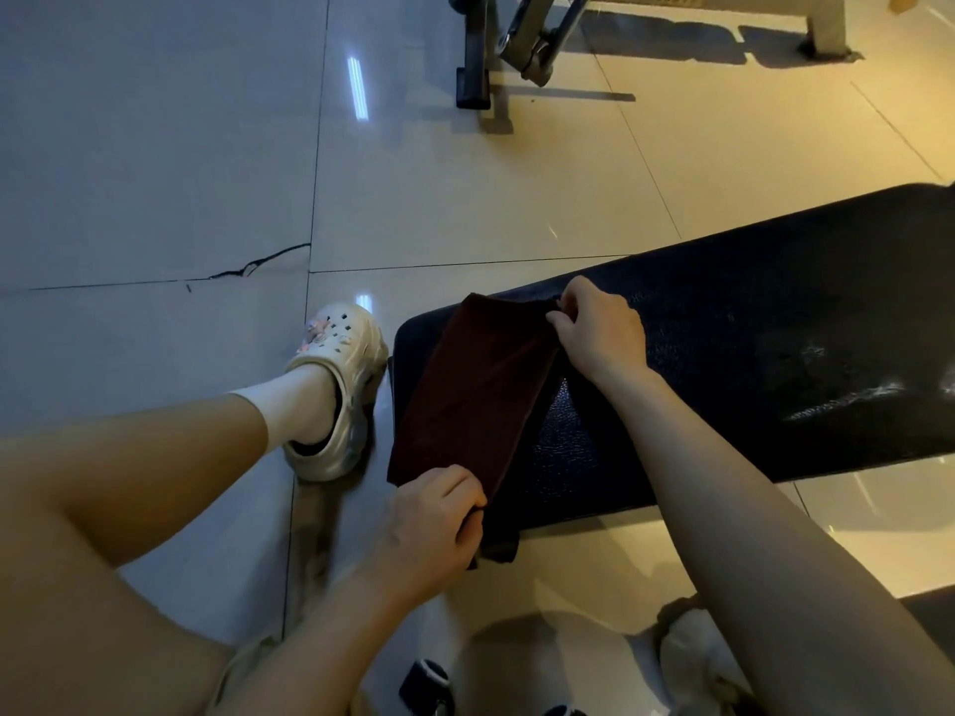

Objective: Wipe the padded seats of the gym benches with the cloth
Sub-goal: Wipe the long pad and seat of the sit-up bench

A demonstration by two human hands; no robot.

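Note:
A dark maroon cloth (475, 385) lies spread over the near end of a black padded bench seat (775, 343) that runs from the centre toward the right edge. My left hand (431, 519) grips the cloth's near corner at the seat's front edge, where a fold of cloth hangs down. My right hand (599, 328) pinches the cloth's far corner on top of the pad. Pale streaks and scuffs show on the pad toward the right.
My left leg with a white sock and cream clog (336, 390) stands on the glossy tiled floor just left of the bench. A grey machine frame (517, 43) stands at the top centre. The floor tile at left has a crack (258, 263).

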